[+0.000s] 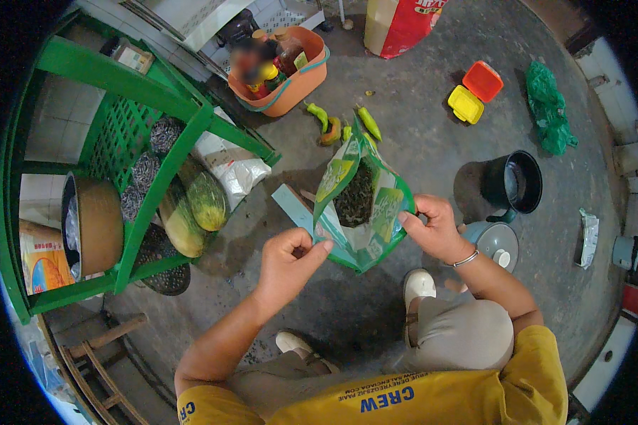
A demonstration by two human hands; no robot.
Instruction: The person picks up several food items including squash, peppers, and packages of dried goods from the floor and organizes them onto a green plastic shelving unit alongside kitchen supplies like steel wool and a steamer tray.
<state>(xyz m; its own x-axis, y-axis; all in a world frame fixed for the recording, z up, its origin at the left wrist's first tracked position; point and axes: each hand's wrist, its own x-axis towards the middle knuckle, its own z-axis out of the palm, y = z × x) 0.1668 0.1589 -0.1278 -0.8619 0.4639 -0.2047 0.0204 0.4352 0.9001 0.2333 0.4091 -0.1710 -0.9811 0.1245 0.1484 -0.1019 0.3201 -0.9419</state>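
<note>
An opened green-and-white plastic pouch [386, 230] stands in front of me, its mouth spread wide. Dark green shredded, leaf-like stuff [354, 197] lies inside. My left hand [288, 263] pinches the pouch's near left edge between thumb and curled fingers. On the opposite side, my right hand [438, 225], with a bracelet at its wrist, grips the right edge, thumb on top. A pale blue flat box or board [293, 205] sticks out behind the pouch on the left. Several green peppers [369, 124] lie on the floor just beyond it.
Left stands a green shelf [131, 234] with two large striped gourds [204, 195]. An orange basket [306, 83] of bottles is at the back. To the right are a yellow-and-red container [466, 105], a green plastic bag [549, 106], a black pot [507, 183] and a glass-lidded pot [490, 244].
</note>
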